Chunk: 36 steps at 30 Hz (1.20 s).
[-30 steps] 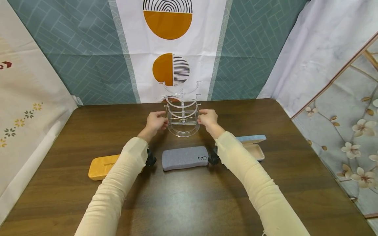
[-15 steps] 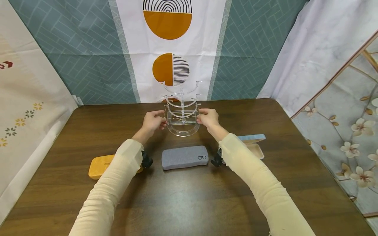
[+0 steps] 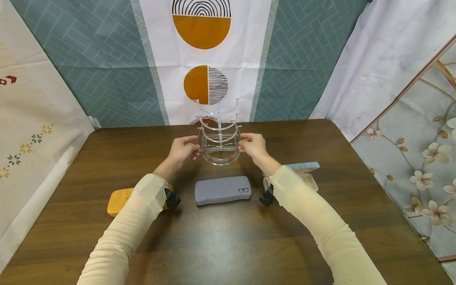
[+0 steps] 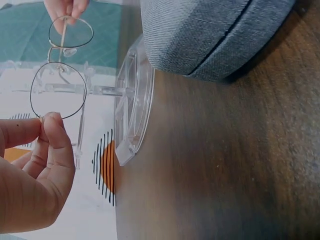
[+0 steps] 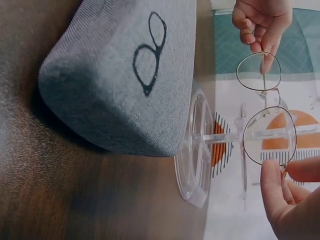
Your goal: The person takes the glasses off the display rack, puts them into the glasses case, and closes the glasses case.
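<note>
A pair of thin wire-rimmed eyeglasses point(image 4: 58, 91) spans the gap between my two hands, in front of a clear tiered display stand point(image 3: 220, 130). My left hand point(image 3: 182, 149) pinches one side of the frame between thumb and forefinger near the hinge. On the other side, my right hand point(image 3: 253, 145) pinches the frame the same way, as the right wrist view shows. In the head view the fine rims overlap the stand's lower part and are faint. The stand's curved arms rise behind the glasses, above its rounded base point(image 5: 187, 190).
A grey glasses case point(image 3: 223, 190) lies in front of the stand. To the left, a yellow case point(image 3: 119, 201) is partly covered by my left forearm. An open case with a blue lid point(image 3: 303, 167) sits beyond my right forearm. A patterned cloth hangs behind the brown table point(image 3: 221, 253).
Both forearms and wrists have swung outward, away from each other. The left hand has shifted slightly left, the right slightly right. Both still pinch the eyeglasses; the stand and cases stay put.
</note>
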Motion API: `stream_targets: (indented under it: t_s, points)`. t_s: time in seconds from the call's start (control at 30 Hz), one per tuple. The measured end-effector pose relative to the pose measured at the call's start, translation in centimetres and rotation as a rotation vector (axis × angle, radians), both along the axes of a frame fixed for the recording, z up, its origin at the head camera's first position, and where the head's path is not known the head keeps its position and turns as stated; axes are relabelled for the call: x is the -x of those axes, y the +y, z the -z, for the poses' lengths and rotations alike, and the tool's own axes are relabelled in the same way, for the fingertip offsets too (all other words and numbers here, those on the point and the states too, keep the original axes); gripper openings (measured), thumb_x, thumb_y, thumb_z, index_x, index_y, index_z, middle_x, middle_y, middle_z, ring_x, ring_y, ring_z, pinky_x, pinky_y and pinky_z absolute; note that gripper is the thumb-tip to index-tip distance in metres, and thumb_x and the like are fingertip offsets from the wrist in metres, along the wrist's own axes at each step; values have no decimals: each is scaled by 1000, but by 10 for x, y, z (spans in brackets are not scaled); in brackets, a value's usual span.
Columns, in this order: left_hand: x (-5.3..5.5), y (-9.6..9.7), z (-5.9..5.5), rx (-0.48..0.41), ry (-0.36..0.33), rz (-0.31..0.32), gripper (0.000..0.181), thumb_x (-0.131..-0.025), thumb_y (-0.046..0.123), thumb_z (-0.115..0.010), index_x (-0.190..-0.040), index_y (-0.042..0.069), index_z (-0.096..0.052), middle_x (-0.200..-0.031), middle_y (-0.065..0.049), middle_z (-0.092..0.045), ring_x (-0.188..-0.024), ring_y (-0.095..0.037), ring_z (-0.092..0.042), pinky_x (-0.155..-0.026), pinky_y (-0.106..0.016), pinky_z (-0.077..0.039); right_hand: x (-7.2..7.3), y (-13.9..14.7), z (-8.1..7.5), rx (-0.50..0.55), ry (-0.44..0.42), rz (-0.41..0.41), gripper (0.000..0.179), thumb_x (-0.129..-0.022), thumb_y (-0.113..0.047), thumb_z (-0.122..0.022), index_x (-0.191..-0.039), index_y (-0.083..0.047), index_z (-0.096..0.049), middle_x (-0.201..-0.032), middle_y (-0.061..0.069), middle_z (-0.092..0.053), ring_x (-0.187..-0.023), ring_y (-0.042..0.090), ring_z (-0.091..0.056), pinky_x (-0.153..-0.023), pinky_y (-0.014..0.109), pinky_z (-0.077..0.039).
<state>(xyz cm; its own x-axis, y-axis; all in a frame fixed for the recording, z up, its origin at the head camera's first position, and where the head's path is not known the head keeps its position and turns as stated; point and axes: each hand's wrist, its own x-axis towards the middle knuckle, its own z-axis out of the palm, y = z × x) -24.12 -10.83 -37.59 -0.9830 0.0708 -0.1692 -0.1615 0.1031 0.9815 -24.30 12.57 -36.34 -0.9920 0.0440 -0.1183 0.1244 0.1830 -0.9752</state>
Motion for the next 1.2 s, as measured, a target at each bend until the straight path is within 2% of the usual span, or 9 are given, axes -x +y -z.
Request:
stream_targets:
  t_s: [0.2, 0.43, 0.6, 0.93, 1.2]
  points:
    - [-6, -3, -2, -19, 3, 17, 45, -88, -3, -53, -131, -2, -44, -76, -15, -62, -56, -13, -56, -48, -21, -47, -7, 2, -3, -7, 24, -29, 36, -85, 8, -53, -121, 6, -54, -103, 31, -59, -71, 21, -64, -66, 25, -53]
    - [-15, -1, -7, -69, 14, 43, 46, -88, -5, -52, -132, -5, -40, -67, -5, -61, -54, -11, -56, -47, -20, -47, -12, 7, -9, 36, 29, -49, 36, -85, 9, -53, -122, 8, -53, -103, 31, -58, -63, 11, -61, -65, 24, -53]
    - [-20, -1, -8, -77, 3, 52, 46, -88, -4, -52, -132, -6, -40, -66, -3, -61, -54, -10, -56, -48, -20, -47, -17, 10, -12, 35, 13, -71, 37, -86, 7, -53, -124, 7, -51, -106, 32, -56, -67, 15, -62, -66, 24, -53]
    - [-31, -3, -6, -80, 7, 78, 47, -88, -3, -52, -133, -8, -38, -71, -6, -62, -56, -11, -57, -49, -19, -47, -26, 13, -10, 30, 1, -109, 37, -87, 6, -54, -124, 7, -50, -102, 30, -56, -65, 12, -61, -68, 24, -53]
    - [-40, -4, -6, -83, 8, 90, 47, -88, -3, -53, -133, -6, -38, -68, -1, -62, -56, -10, -57, -50, -20, -48, -33, 15, -6, 53, -1, -115, 38, -86, 8, -54, -123, 7, -51, -97, 28, -58, -67, 16, -62, -69, 28, -53]
